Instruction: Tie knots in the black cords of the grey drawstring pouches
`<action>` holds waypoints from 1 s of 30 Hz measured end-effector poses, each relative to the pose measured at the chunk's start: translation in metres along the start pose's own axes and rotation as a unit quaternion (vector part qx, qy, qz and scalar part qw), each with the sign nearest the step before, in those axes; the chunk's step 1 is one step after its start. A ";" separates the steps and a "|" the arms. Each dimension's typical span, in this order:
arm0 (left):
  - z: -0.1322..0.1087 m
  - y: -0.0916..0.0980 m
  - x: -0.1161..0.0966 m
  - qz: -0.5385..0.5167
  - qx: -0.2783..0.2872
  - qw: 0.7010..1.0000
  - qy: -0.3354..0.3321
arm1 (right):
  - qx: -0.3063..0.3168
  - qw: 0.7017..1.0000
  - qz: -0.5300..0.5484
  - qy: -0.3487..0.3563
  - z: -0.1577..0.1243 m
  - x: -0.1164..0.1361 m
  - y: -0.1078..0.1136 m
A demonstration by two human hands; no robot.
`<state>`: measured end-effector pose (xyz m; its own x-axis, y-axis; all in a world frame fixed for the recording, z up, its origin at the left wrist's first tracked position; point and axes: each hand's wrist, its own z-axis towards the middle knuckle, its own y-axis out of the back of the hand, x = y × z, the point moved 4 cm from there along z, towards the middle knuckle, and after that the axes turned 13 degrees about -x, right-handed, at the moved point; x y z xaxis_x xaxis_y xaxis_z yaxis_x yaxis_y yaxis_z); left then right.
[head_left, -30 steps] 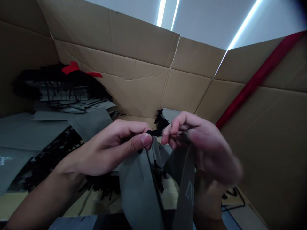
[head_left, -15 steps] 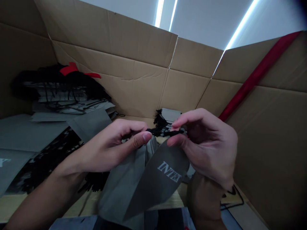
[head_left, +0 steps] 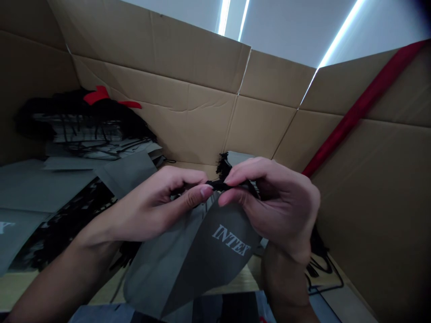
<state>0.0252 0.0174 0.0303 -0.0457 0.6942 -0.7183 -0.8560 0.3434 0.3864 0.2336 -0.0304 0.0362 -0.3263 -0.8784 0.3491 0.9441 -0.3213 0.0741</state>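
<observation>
I count two hands, one left hand [head_left: 156,206] and one right hand [head_left: 279,206], with one black bundle [head_left: 217,185] at their fingers. Below hang two grey flaps [head_left: 215,269]; whether they make one piece or two, I can't tell. I see one whole INTEX print [head_left: 231,240], one dark red strap [head_left: 357,121], two red tips [head_left: 96,95] and three light strips [head_left: 223,18]. The pile [head_left: 87,130] holds more sheets than I can count.

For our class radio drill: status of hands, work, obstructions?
Left hand, right hand: holding black cord. Gray INTEX piece: hanging below. Nothing visibly blocking hands.
</observation>
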 end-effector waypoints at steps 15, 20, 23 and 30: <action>-0.001 -0.004 -0.009 0.038 -0.036 0.995 -0.082 | 0.070 0.993 0.060 -0.067 0.007 -0.009 -0.012; -0.004 -0.002 -0.009 0.030 -0.028 0.992 -0.118 | 0.062 0.994 0.054 -0.070 0.007 -0.008 -0.012; -0.007 0.000 -0.008 0.037 -0.033 0.988 -0.146 | 0.069 0.992 0.065 -0.085 0.007 -0.008 -0.012; -0.009 0.000 -0.009 -0.011 -0.019 0.990 -0.140 | 0.079 0.982 0.123 -0.118 0.003 -0.007 -0.015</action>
<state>0.0214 0.0052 0.0317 0.1127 0.8365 -0.5362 -0.8741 0.3401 0.3468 0.2222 -0.0182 0.0352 -0.0851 -0.8102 0.5800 0.9946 -0.0348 0.0973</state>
